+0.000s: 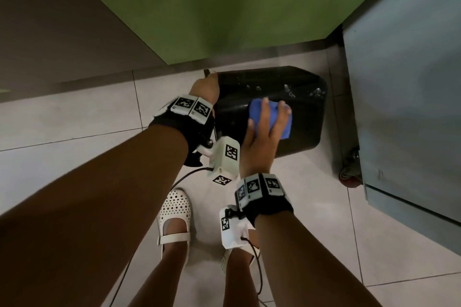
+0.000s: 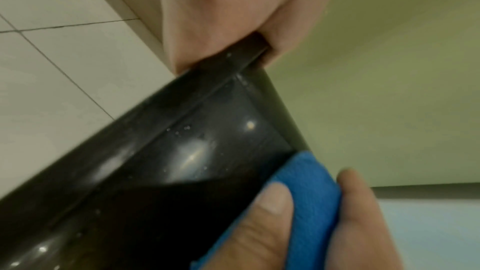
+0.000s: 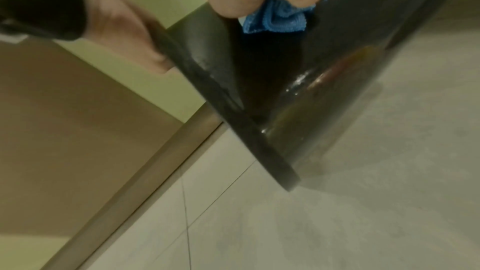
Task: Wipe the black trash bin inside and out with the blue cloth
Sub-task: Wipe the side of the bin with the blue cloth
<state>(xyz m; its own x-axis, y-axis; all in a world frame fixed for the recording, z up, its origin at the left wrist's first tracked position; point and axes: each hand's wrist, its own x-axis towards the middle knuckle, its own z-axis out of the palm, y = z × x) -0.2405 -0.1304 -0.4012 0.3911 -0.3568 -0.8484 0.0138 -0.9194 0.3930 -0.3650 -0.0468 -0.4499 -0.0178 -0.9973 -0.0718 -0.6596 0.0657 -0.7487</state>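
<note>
Bin: we see the black bin (image 1: 299, 97) tipped on its side on the tiled floor (image 1: 74, 117), its rim toward our left and its base toward our right. It lies in front of a green wall (image 1: 224, 7) and beside a grey cabinet (image 1: 411, 107) on a castor (image 1: 349, 174).
Left hand: our left hand (image 1: 205, 87) holds the bin by the rim. In the left wrist view the rim edge sits pinched between thumb and fingers (image 2: 207, 28); the grip is closed round that edge.
Right hand: our right hand (image 1: 262, 137) lies on the upturned side of the bin with the cloth under it. The fingers (image 1: 265, 112) are spread and curl over the cloth, pressing it to the plastic.
Cloth: the blue cloth (image 1: 282, 122) is bunched under our right palm, on the outer wall of the bin, about midway along it. Its folds show below the palm in the right wrist view (image 3: 275, 19).
Surface: the bin wall is glossy, with pale specks and bright reflections near the rim (image 2: 197, 151).
Feet: our white perforated shoe (image 1: 175, 214) stands on the floor just short of the bin.
Wrist gear: each wrist carries a black band with marker tags and a white camera box.
</note>
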